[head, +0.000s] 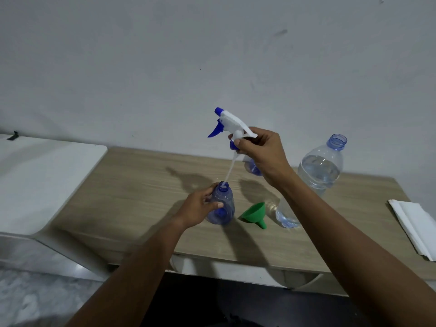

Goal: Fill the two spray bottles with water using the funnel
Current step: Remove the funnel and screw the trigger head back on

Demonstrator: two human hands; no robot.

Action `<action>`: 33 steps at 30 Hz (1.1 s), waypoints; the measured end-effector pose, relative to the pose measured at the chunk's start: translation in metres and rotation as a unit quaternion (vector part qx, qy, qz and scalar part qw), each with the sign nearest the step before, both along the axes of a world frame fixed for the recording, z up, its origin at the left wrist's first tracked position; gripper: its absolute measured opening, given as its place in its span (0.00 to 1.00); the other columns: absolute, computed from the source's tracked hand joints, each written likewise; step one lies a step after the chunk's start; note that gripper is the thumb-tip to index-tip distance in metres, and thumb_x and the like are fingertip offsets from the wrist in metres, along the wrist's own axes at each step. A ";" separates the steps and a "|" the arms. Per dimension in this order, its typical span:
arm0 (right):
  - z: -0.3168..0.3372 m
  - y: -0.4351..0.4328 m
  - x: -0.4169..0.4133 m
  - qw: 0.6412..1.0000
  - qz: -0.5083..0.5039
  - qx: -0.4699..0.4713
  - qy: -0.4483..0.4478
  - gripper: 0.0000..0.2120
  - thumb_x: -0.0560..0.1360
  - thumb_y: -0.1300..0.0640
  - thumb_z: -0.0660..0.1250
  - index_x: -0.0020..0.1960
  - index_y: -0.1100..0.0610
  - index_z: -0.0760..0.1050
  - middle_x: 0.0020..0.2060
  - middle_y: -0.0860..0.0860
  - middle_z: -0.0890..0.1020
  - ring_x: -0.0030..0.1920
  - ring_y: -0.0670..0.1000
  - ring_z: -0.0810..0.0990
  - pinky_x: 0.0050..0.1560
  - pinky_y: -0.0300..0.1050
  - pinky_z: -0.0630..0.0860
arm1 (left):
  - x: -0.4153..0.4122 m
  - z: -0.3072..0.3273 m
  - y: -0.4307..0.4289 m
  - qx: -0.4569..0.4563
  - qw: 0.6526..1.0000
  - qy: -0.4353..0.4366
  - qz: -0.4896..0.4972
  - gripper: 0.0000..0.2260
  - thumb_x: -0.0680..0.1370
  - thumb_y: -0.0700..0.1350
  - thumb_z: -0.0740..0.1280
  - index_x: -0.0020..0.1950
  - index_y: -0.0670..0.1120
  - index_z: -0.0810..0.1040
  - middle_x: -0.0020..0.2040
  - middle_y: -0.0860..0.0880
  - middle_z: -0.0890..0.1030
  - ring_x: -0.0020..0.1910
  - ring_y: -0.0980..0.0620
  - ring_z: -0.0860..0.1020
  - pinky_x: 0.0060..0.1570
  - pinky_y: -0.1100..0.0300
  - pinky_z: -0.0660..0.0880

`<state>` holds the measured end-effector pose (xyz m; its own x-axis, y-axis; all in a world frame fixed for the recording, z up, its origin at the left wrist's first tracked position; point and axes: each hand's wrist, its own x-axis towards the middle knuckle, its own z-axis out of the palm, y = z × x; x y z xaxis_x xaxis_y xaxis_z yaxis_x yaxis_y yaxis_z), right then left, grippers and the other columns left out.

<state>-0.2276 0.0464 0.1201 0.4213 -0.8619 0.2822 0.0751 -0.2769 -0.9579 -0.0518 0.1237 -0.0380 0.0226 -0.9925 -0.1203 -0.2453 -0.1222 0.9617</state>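
Gripping spray bottle (221, 206): left hand (200, 206) | right hand (262, 149) pinching trigger head (232, 125)

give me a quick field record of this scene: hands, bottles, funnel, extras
left hand: grips small clear blue spray bottle, upright on wooden table
right hand: holds white and blue trigger sprayer head lifted, dip tube tip at the bottle's mouth
green plastic funnel: lying on its side, unused
large clear water bottle: uncapped, partly full
second spray bottle: mostly hidden behind right hand
white folded paper: table's right edge
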 end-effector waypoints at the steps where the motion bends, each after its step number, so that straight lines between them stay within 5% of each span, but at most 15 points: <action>1: -0.010 -0.002 0.001 1.000 0.004 0.005 0.021 0.06 0.75 0.67 0.71 0.48 0.59 0.84 0.46 0.68 0.84 0.41 0.51 0.81 0.43 0.46 0.81 | 0.000 0.001 0.000 -0.002 1.000 -0.001 -0.003 0.28 0.76 0.36 0.71 0.75 0.46 0.68 0.66 0.49 0.79 0.65 0.53 0.78 0.63 0.63 0.75; 4: -0.046 -0.007 0.003 0.995 0.019 0.026 0.097 0.05 0.74 0.63 0.72 0.49 0.59 0.84 0.40 0.59 0.84 0.43 0.52 0.81 0.49 0.56 0.80 | -0.002 0.003 0.002 -0.005 1.000 -0.004 0.001 0.27 0.76 0.36 0.71 0.74 0.48 0.69 0.65 0.51 0.79 0.65 0.54 0.78 0.61 0.66 0.75; 7: -0.073 -0.008 0.002 0.987 0.038 0.028 0.154 0.05 0.76 0.65 0.71 0.51 0.62 0.83 0.37 0.51 0.83 0.40 0.44 0.80 0.46 0.42 0.76 | -0.001 0.002 0.001 -0.009 1.000 -0.009 0.009 0.27 0.76 0.36 0.72 0.73 0.49 0.70 0.65 0.51 0.80 0.66 0.53 0.77 0.67 0.57 0.74; 10: -0.087 -0.009 -0.001 0.976 0.069 0.017 0.205 0.07 0.77 0.62 0.70 0.54 0.56 0.83 0.43 0.47 0.85 0.44 0.42 0.82 0.48 0.38 0.78 | 0.000 0.002 0.002 -0.009 1.000 -0.021 0.002 0.27 0.76 0.39 0.72 0.74 0.49 0.70 0.65 0.53 0.80 0.64 0.54 0.78 0.68 0.49 0.73; 13: -0.092 -0.013 -0.003 0.972 0.090 0.003 0.218 0.12 0.78 0.61 0.70 0.61 0.55 0.80 0.51 0.49 0.85 0.52 0.47 0.84 0.56 0.44 0.81 | -0.001 0.002 0.003 -0.018 1.000 -0.025 -0.002 0.26 0.76 0.41 0.72 0.73 0.51 0.71 0.64 0.53 0.81 0.64 0.54 0.79 0.67 0.48 0.74; 19: -0.089 -0.019 -0.009 0.958 0.133 -0.029 0.254 0.13 0.78 0.62 0.70 0.62 0.57 0.79 0.52 0.52 0.85 0.52 0.51 0.84 0.57 0.48 0.81 | -0.003 0.007 0.004 -0.018 0.999 -0.034 -0.003 0.25 0.76 0.42 0.72 0.65 0.67 0.72 0.63 0.55 0.81 0.64 0.54 0.79 0.67 0.49 0.75; 27: -0.075 -0.027 -0.002 0.911 0.166 -0.109 0.360 0.13 0.75 0.61 0.74 0.58 0.53 0.81 0.47 0.45 0.84 0.48 0.46 0.83 0.50 0.38 0.78 | -0.003 0.005 0.004 -0.002 1.000 -0.021 0.000 0.27 0.77 0.40 0.71 0.73 0.56 0.70 0.63 0.56 0.81 0.63 0.57 0.79 0.66 0.54 0.75; 33: -0.069 -0.032 0.002 0.880 0.181 -0.156 0.410 0.12 0.75 0.58 0.74 0.58 0.52 0.82 0.48 0.46 0.86 0.48 0.46 0.83 0.53 0.49 0.81 | -0.003 0.004 0.004 0.000 1.000 -0.022 0.002 0.27 0.76 0.41 0.72 0.74 0.55 0.70 0.63 0.57 0.81 0.63 0.58 0.79 0.65 0.57 0.75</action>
<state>-0.2255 0.0147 0.0510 0.8248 -0.5636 -0.0456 -0.4689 -0.6365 -0.6124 -0.0552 0.1281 -0.0342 0.0328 -0.9923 -0.1194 -0.2863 -0.1238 0.9501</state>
